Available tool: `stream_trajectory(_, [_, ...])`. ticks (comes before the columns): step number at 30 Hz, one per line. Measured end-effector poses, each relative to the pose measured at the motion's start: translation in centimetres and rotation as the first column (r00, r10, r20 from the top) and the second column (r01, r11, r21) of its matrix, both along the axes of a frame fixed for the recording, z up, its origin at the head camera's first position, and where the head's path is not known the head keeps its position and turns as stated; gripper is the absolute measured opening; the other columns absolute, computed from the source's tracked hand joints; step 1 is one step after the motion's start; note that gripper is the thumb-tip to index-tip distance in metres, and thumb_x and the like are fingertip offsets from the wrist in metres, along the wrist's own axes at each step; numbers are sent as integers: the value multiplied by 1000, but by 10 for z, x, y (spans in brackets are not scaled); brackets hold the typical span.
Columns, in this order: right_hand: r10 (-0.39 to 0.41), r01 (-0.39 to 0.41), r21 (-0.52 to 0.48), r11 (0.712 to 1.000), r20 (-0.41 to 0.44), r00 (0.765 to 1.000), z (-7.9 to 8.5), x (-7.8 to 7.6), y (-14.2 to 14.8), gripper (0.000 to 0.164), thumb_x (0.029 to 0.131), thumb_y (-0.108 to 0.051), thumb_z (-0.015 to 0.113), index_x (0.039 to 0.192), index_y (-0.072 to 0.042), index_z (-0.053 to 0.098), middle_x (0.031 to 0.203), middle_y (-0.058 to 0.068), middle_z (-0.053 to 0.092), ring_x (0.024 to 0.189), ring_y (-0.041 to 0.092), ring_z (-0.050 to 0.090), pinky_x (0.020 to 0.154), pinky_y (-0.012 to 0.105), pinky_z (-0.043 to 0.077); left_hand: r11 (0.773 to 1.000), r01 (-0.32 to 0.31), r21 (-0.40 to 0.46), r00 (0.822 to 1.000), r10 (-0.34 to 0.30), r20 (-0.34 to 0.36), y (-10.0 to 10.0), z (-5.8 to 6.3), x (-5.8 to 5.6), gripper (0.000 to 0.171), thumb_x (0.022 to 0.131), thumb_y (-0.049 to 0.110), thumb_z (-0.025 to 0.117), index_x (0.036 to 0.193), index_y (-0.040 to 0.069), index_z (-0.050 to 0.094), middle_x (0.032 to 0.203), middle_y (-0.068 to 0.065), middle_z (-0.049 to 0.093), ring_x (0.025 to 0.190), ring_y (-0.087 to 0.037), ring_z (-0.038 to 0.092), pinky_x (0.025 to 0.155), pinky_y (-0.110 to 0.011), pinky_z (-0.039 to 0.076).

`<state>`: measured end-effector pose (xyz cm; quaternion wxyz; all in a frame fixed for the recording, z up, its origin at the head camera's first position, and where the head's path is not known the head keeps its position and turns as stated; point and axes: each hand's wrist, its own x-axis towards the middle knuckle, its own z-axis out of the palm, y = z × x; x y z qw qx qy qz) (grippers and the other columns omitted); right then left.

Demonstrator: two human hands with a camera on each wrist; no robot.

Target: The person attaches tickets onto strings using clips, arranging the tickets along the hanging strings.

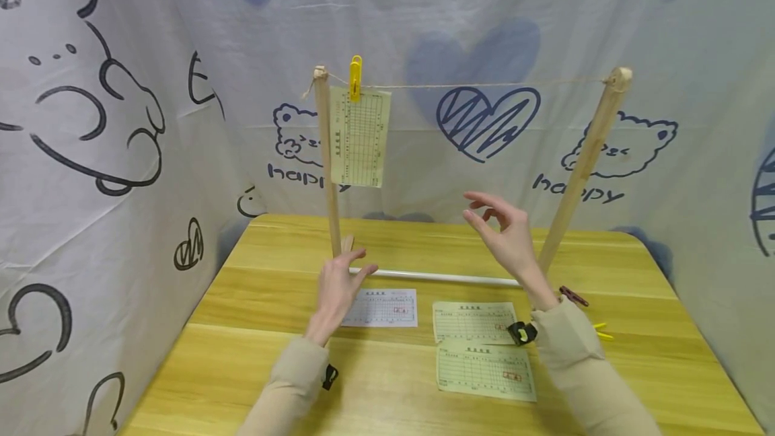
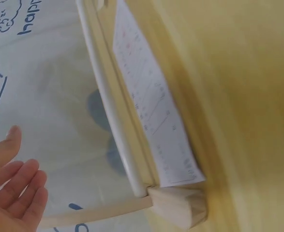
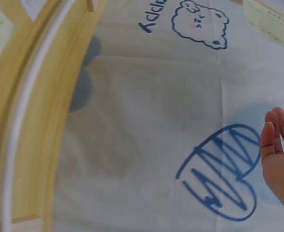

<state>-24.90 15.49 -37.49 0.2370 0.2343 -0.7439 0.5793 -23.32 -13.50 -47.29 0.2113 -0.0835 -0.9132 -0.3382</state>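
A yellow clothes clip point(image 1: 355, 79) fixes a pale green printed form point(image 1: 361, 140) to a string point(image 1: 436, 86) stretched between two wooden posts. My left hand point(image 1: 336, 288) hovers by the foot of the left post point(image 1: 329, 173), thumb and fingers apart, holding nothing. Beneath and beside it a white form point(image 1: 387, 308) lies on the table, partly hidden by the hand. My right hand point(image 1: 502, 231) is raised below the string, left of the right post point(image 1: 584, 160), its fingers loosely bent and nothing between them. Both wrist views show relaxed, bare fingers point(image 2: 28, 193).
Two green forms point(image 1: 484, 372) overlap slightly on the wooden table point(image 1: 242, 355). Right of the right forearm lie a dark red clip point(image 1: 573, 296) and a yellow clip point(image 1: 602, 332), partly hidden by the sleeve. A white rod point(image 1: 448, 278) joins the posts low down. Printed cloth hangs behind.
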Motion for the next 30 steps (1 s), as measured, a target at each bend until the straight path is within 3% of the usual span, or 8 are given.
stream_trajectory(6, [-2,3,-33,999,9,1000,-23,5,11,31,89,9,68,120,9,66,110,-26,68,98,5,63,79,9,50,999,41,14,996,-42,73,4,-13,7,46,83,24,82,122,3,69,116,-16,75,111,-34,71,98,-47,57])
stream_trajectory(14, [-8,6,-73,997,-17,1000,-51,14,25,31,86,16,66,116,16,64,111,-22,70,96,3,65,76,8,51,998,57,10,990,-58,128,8,-25,15,49,84,30,81,124,5,69,121,-14,73,115,-34,69,96,-47,58])
stream_trajectory(21, [-24,28,-76,997,63,998,-72,26,37,29,91,11,64,120,14,64,111,-22,70,97,0,63,78,8,51,990,107,88,969,-124,212,10,-34,21,53,85,26,81,129,2,64,128,-20,68,120,-38,63,100,-53,55])
stream_trajectory(30, [-94,110,-90,990,167,981,-100,40,56,27,93,7,65,119,14,64,108,-24,70,94,-5,63,78,9,51,969,180,170,947,-217,238,10,-45,25,61,84,23,82,133,-3,59,130,-23,65,125,-41,59,108,-56,48])
